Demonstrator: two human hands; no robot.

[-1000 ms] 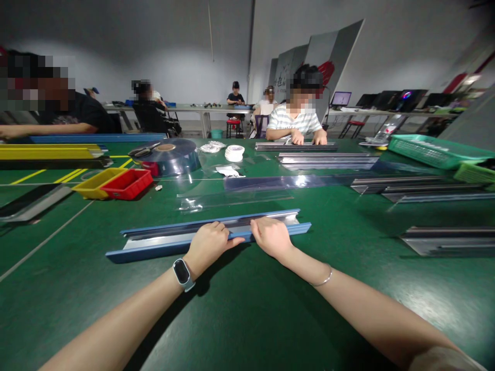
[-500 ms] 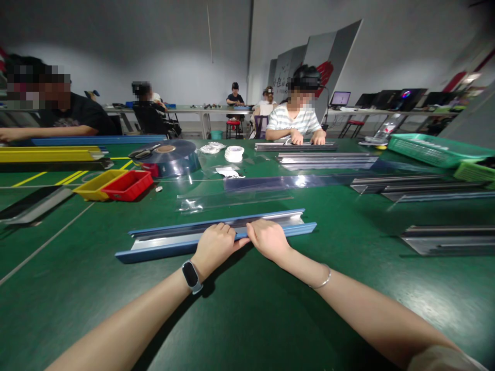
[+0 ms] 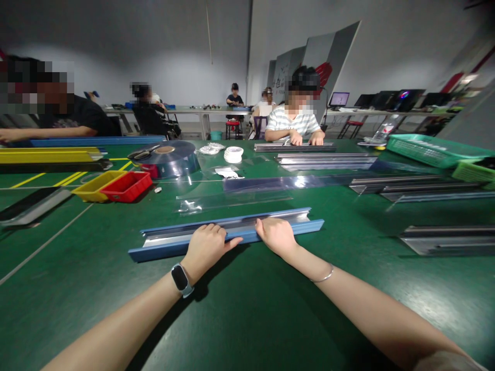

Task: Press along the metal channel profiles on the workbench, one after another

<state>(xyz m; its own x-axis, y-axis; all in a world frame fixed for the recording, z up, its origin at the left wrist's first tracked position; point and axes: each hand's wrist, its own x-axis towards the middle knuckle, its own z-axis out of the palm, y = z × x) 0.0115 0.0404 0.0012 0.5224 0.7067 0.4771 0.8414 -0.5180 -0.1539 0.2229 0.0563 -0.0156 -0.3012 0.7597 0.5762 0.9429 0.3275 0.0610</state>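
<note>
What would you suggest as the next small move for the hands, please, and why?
Perhaps slide the left hand outward along the blue channel: it and the right hand both hold the near edge around the middle, leaving both ends unsupported by hand.

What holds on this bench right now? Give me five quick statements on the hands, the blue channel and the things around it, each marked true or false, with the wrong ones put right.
1. The left hand and the right hand are both on the blue channel. True.
2. The blue channel lies with its open side down. False: its open side faces up.
3. The watch is on the right arm. False: it is on the left arm.
4. The white roll lies farther from the wearer than the blue channel. True.
5. In the view, the red tray stands left of the yellow tray. False: it stands to the right.
</note>
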